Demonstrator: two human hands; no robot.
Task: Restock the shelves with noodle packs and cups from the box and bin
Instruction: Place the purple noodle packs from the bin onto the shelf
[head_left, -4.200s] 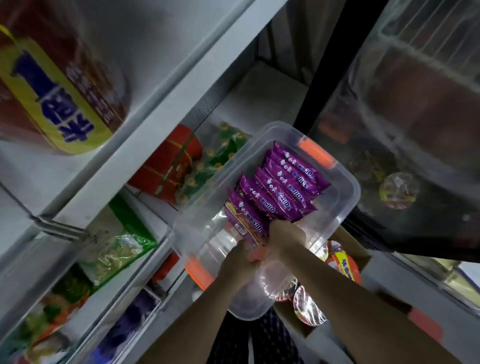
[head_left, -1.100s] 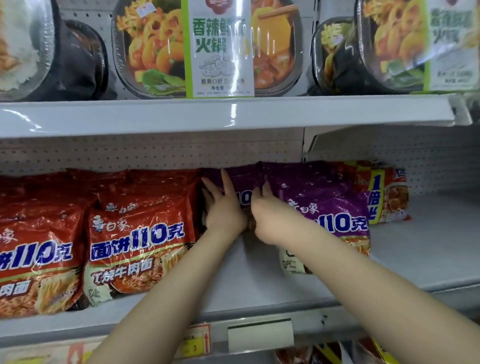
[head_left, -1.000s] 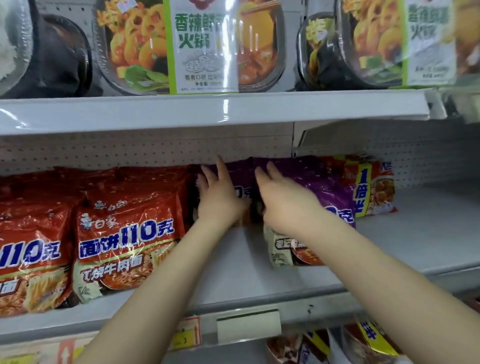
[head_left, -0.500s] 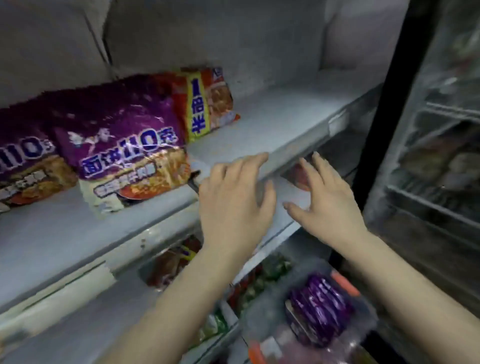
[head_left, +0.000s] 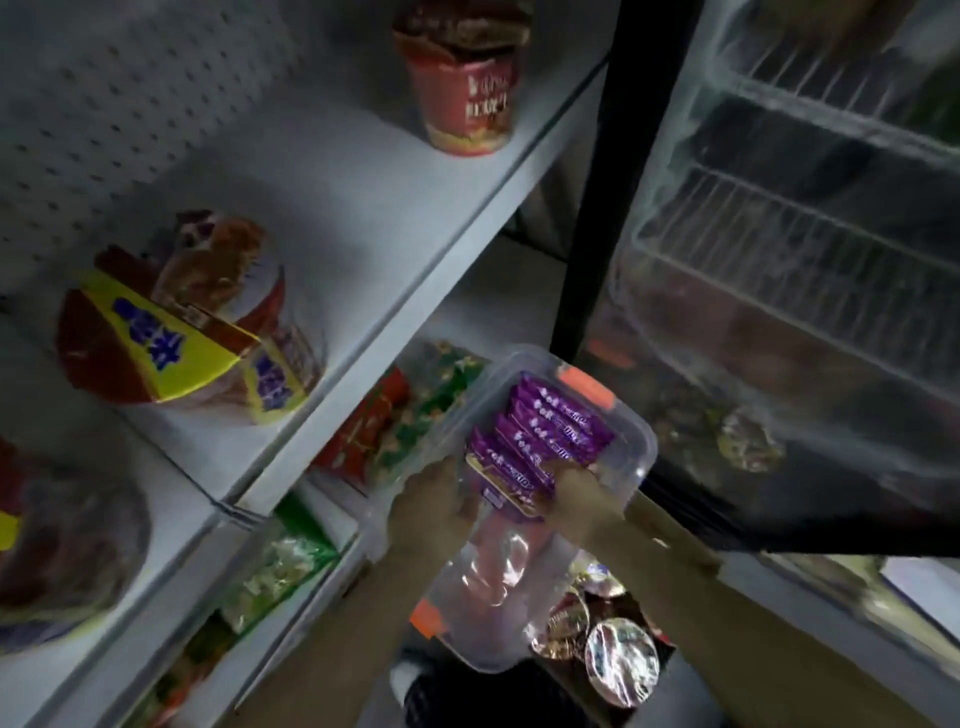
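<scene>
head view: the camera looked steeply down past the white shelf (head_left: 332, 291) to a clear plastic bin (head_left: 631, 470) with orange latches, low beside the shelving. a row of purple noodle packs (head_left: 545, 431) stood on edge in the bin's far half; the near half looked bare through the plastic. both hands reached into the bin at the near end of that row. the left hand (head_left: 431, 512) sat at the row's left side and the right hand (head_left: 582, 493) at its right, and the nearest purple pack (head_left: 511, 480) lay between them. the fingers of both hands appeared curled around that pack's edges, though blur and the pack itself hid the fingertips, so the exact grip was hard to read. just below the bin, a box (head_left: 660, 680) held foil-lidded noodle cups (head_left: 621, 662). on the shelf stood a red cup (head_left: 462, 78) near the back and a yellow-banded bowl (head_left: 156, 338) further left, with green and red packets (head_left: 400, 426) on the shelf below.

the step in hand looked like fetching the next purple pack from the bin. the next move would call for lifting that pack free of its neighbours without dragging them over, then carrying it up to a shelf with matching purple packs, which was out of sight here.
</scene>
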